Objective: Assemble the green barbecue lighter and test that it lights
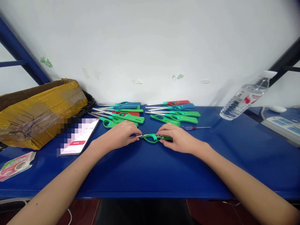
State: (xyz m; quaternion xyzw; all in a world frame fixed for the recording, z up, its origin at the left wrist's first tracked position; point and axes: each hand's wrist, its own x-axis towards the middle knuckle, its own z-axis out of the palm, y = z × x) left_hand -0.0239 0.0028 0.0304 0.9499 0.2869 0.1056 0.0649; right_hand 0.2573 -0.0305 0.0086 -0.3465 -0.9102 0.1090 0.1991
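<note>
Both hands meet over the blue table at a green gas lighter with a teal trigger, its inner parts partly showing. My left hand is closed on the metal tube at its left end. Around the handle end, the fingers of my right hand are pinched, covering much of it. Just beyond my right hand lies an empty-looking green handle shell. A screwdriver rests to the right of it. Behind my left hand is a group of long lighters in green, blue and red.
More long lighters lie at the back right by the wall. A taped cardboard box, a phone and a torn label card are on the left. A tilted water bottle and a power strip stand right.
</note>
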